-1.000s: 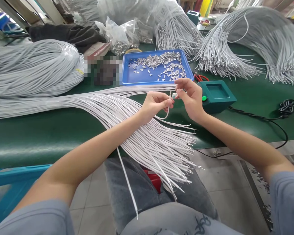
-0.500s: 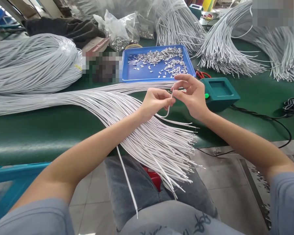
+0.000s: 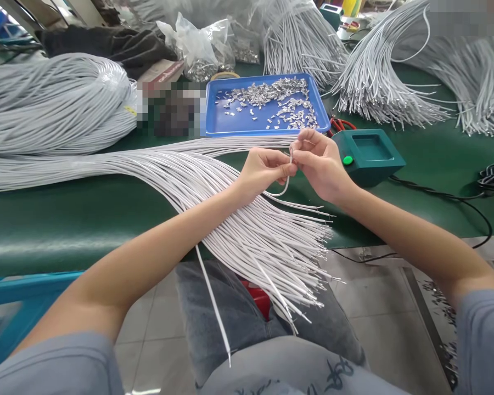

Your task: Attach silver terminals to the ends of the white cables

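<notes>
My left hand [image 3: 265,169] pinches a thin white cable [image 3: 287,187] just below its end, which points up between my hands. The thumb and fingers of my right hand [image 3: 320,164] are closed on the tip of that same cable. Whether a small metal piece is between those fingers I cannot make out. Under my left forearm a fanned bundle of white cables [image 3: 267,241] lies across the bench and hangs over its front edge, with bare wire ends to the right. Beyond my hands a blue tray [image 3: 239,133] holds many small silver metal terminals [image 3: 267,93].
A green box with a button [image 3: 372,156] stands right of my right hand, with red-handled pliers [image 3: 340,124] behind it. Coiled grey cables [image 3: 57,104] lie at left, more cable bundles [image 3: 382,71] at back right. A black cord [image 3: 448,195] crosses the right side.
My right hand has come down slightly, and its raised fingers have folded in at the cable tip. The left hand keeps its pinch on the cable almost unmoved.
</notes>
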{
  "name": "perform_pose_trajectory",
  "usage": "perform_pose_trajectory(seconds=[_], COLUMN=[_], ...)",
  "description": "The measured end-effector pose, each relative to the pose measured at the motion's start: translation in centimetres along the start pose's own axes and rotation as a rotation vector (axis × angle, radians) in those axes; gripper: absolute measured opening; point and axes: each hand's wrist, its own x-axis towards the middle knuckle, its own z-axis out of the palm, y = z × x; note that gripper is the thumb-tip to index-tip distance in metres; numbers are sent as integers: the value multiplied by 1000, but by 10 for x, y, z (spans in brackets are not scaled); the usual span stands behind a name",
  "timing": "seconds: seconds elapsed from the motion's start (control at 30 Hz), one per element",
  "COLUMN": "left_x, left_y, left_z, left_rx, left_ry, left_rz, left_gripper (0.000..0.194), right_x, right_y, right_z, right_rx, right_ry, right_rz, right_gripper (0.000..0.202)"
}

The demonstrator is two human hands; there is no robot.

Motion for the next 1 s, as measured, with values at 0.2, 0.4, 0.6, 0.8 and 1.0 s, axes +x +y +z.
perform_pose_trajectory(seconds=[0.2, 0.4, 0.6, 0.8, 1.0], left_x=[0, -1, -2, -1, -1], left_y=[2, 3, 4, 3, 5], left_z=[0, 0, 1, 1, 1], left_rx=[25, 36, 18, 36, -2], left_ry=[-12, 10, -4, -1, 15], left_rz=[0, -15, -10, -17, -53], left_gripper=[42, 44, 42, 40, 35], right_x=[0, -2, -3, -2, -1], right_y=[3, -4, -9, -9, -5], right_z=[-1, -1, 2, 2, -1], right_rx=[-82, -165, -121, -35, -69], right_ry=[54, 115, 96, 31, 61], right_rz=[-94, -171, -157, -105, -116], right_gripper=[11, 16, 29, 28, 21])
